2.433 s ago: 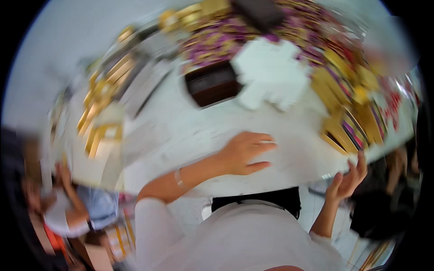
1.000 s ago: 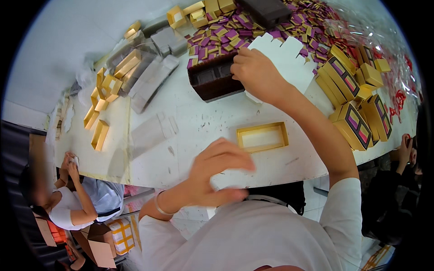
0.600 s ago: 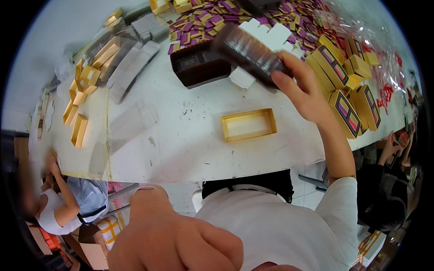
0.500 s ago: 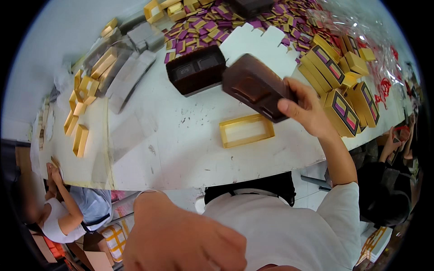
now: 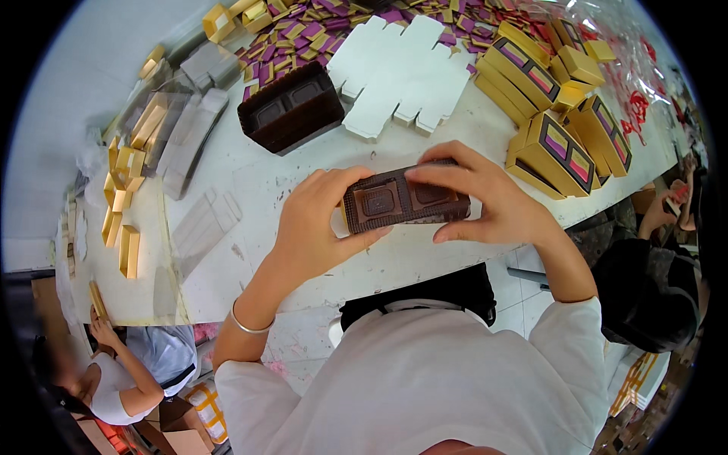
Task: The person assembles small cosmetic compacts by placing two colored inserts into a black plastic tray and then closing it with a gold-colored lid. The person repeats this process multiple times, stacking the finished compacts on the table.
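Observation:
A dark brown plastic tray [image 5: 379,202] with two moulded compartments lies between my two hands. Its left end is gripped by my left hand [image 5: 315,216], fingers over the far corner and thumb along the near edge. My right hand [image 5: 493,201] is closed round the right end, fingers on top and thumb at the near side. A thin gold strip shows at the tray's left end; the gold box frame seems mostly hidden beneath it. Beyond my left hand stands a nested stack of similar brown trays [image 5: 292,106].
Flat white cut card pieces [image 5: 406,72] lie beyond my hands. Gold boxes with windowed lids [image 5: 565,152] are piled at right. Purple and gold pieces [image 5: 299,38] heap at the back. Gold frames [image 5: 129,250] and clear plastic sleeves [image 5: 197,140] lie left. Other people sit at both sides.
My left hand has come up from the lower edge onto the tray. My right hand has lowered the brown tray toward me, to where the gold frame lay.

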A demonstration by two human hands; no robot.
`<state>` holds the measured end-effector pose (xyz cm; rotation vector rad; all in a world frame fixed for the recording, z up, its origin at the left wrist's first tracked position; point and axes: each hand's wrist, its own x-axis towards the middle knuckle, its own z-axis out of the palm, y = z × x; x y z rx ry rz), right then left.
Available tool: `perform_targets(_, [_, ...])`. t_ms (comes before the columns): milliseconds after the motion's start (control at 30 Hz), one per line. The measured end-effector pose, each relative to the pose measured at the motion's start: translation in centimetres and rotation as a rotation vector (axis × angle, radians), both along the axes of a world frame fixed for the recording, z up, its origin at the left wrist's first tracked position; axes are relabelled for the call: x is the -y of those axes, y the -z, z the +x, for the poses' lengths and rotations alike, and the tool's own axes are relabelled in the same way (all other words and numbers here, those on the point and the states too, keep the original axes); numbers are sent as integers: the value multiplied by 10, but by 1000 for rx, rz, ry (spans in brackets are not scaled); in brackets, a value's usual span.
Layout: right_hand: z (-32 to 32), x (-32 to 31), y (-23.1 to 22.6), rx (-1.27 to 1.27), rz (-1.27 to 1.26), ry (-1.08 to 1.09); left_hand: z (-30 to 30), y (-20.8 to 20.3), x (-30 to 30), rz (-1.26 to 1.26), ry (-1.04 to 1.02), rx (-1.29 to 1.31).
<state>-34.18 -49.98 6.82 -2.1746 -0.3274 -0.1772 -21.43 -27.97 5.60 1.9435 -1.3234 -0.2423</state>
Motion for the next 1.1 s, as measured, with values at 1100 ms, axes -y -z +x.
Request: perform_targets(1100, [-3,13,23,-21,-265,-200,40,57,23,-27,280,62])
